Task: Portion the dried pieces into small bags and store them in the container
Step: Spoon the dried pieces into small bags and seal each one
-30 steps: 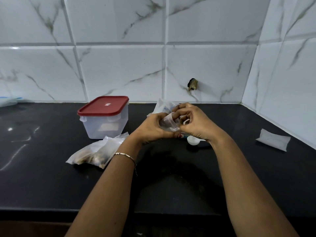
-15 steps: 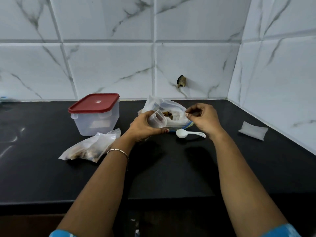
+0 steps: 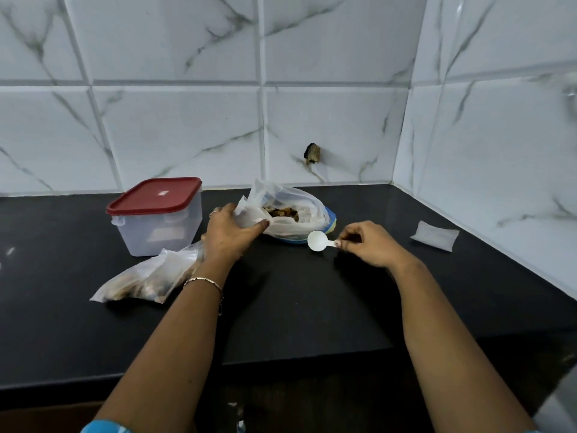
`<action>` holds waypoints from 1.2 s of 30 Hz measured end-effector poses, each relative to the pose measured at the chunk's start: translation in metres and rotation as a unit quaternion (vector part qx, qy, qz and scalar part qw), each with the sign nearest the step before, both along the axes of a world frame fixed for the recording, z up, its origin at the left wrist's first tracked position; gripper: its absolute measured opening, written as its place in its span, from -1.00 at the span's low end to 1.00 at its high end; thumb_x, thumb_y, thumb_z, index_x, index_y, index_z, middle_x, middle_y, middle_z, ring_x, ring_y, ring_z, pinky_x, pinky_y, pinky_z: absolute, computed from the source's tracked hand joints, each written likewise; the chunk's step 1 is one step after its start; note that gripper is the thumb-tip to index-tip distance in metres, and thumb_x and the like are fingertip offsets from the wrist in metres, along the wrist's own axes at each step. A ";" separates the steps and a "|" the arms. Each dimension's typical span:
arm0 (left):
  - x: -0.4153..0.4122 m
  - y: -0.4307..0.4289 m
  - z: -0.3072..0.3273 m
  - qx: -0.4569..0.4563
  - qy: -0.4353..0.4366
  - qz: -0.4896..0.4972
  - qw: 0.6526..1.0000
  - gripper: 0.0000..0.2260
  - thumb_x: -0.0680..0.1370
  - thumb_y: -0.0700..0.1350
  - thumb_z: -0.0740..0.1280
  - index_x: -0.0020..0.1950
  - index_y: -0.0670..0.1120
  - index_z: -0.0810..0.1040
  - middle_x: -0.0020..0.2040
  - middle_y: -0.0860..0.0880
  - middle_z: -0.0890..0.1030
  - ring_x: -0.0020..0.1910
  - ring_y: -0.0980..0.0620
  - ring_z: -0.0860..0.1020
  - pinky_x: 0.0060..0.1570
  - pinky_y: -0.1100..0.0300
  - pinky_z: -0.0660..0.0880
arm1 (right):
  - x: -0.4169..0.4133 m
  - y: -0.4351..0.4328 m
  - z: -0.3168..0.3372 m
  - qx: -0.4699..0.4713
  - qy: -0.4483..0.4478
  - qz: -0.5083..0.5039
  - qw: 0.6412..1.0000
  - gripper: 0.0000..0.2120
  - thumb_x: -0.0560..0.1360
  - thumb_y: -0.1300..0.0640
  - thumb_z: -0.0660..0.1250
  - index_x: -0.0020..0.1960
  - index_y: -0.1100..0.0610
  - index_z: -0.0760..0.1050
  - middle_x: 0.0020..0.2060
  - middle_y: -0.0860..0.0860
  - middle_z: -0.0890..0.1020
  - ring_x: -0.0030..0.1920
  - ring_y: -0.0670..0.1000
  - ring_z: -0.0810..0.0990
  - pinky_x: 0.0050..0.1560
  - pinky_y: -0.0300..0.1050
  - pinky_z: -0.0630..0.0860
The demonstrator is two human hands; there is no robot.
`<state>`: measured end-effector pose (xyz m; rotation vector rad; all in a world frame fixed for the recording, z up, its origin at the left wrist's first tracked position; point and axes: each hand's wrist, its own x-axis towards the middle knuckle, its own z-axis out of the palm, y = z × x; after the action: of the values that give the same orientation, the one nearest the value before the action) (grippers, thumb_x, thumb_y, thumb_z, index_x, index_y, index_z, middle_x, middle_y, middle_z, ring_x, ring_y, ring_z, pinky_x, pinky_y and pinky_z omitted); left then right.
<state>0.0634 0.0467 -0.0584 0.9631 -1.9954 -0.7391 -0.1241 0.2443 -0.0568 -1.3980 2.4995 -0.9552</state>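
While a person leans over a black worktop (image 3: pixel 296 307) set in a corner of white marbled tile, both hands are busy at its middle. A clear container (image 3: pixel 159 226) with its red lid (image 3: pixel 154 195) on stands at the left rear, and a heap of filled small bags (image 3: pixel 146 279) lies just in front of it, partly hidden by the left wrist. The large open bag (image 3: pixel 290 214) of dried pieces (image 3: pixel 281 211) sits behind the hands, resting on something blue-rimmed that is mostly covered. The left hand (image 3: pixel 229 234), fingers curled and thumb stretched along the plastic, grips the near edge of that bag's mouth. The right hand (image 3: pixel 370 243), fingers bent, pinches the handle end of a white spoon (image 3: pixel 318 241) whose bowl lies just beside the bag. A flat white packet (image 3: pixel 435 235) lies well apart at right.
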 end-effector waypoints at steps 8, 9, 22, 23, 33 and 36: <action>-0.013 -0.013 0.001 0.142 0.105 -0.064 0.982 -0.34 0.36 0.02 0.56 0.39 -0.13 0.43 0.31 -0.09 0.53 0.24 -0.04 0.50 0.16 0.18 0.38 | 0.000 -0.047 0.037 -0.102 0.081 0.006 0.992 -0.81 0.58 0.23 0.26 0.06 0.11 0.64 -0.04 0.00 0.66 -0.03 -0.06 0.58 -0.05 -0.23 0.42; -0.014 -0.013 0.000 0.160 0.111 -0.070 0.978 -0.34 0.36 0.02 0.56 0.39 -0.13 0.43 0.32 -0.09 0.53 0.23 -0.02 0.50 0.18 0.17 0.39 | 0.001 -0.059 0.038 -0.076 0.101 0.008 0.992 -0.77 0.57 0.27 0.23 0.08 0.10 0.64 0.02 0.03 0.66 0.00 -0.04 0.58 -0.01 -0.23 0.42; -0.022 -0.025 -0.014 0.163 0.012 -0.076 0.984 -0.48 0.38 0.08 0.54 0.26 -0.09 0.55 0.03 0.02 0.60 0.02 0.05 0.56 0.03 0.18 0.49 | 0.016 -0.134 0.025 0.095 0.422 -0.005 0.901 -0.80 0.51 0.30 0.24 0.06 0.13 0.55 -0.03 0.09 0.63 0.00 0.12 0.61 -0.12 -0.06 0.47; -0.022 -0.023 -0.013 0.160 0.001 -0.075 0.984 -0.48 0.39 0.08 0.53 0.27 -0.09 0.53 0.02 0.02 0.58 0.01 0.05 0.55 0.02 0.19 0.48 | 0.016 -0.136 0.025 0.094 0.423 -0.006 0.901 -0.80 0.52 0.31 0.23 0.06 0.13 0.55 -0.03 0.09 0.63 0.00 0.12 0.61 -0.11 -0.06 0.47; -0.019 -0.021 -0.011 0.140 -0.053 -0.080 0.985 -0.44 0.37 0.10 0.53 0.30 -0.08 0.53 0.16 -0.01 0.62 0.06 0.07 0.57 0.06 0.21 0.50 | -0.003 -0.163 0.011 -0.031 0.253 0.005 0.967 -0.78 0.51 0.18 0.34 0.08 -0.03 0.66 0.01 0.00 0.68 0.03 0.05 0.62 0.07 -0.07 0.52; -0.017 -0.021 -0.011 0.129 -0.063 -0.085 0.986 -0.47 0.37 0.10 0.54 0.28 -0.05 0.56 0.12 0.00 0.64 0.06 0.07 0.59 0.09 0.18 0.52 | -0.008 -0.162 0.011 -0.048 0.188 0.021 0.981 -0.81 0.52 0.13 0.35 0.06 -0.07 0.66 0.01 -0.08 0.69 0.03 -0.02 0.63 0.08 -0.10 0.53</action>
<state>0.0461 0.0253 -0.0694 1.0164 -2.1468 -1.0767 -0.1321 0.0824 -0.0459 -1.8036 2.6992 -0.8830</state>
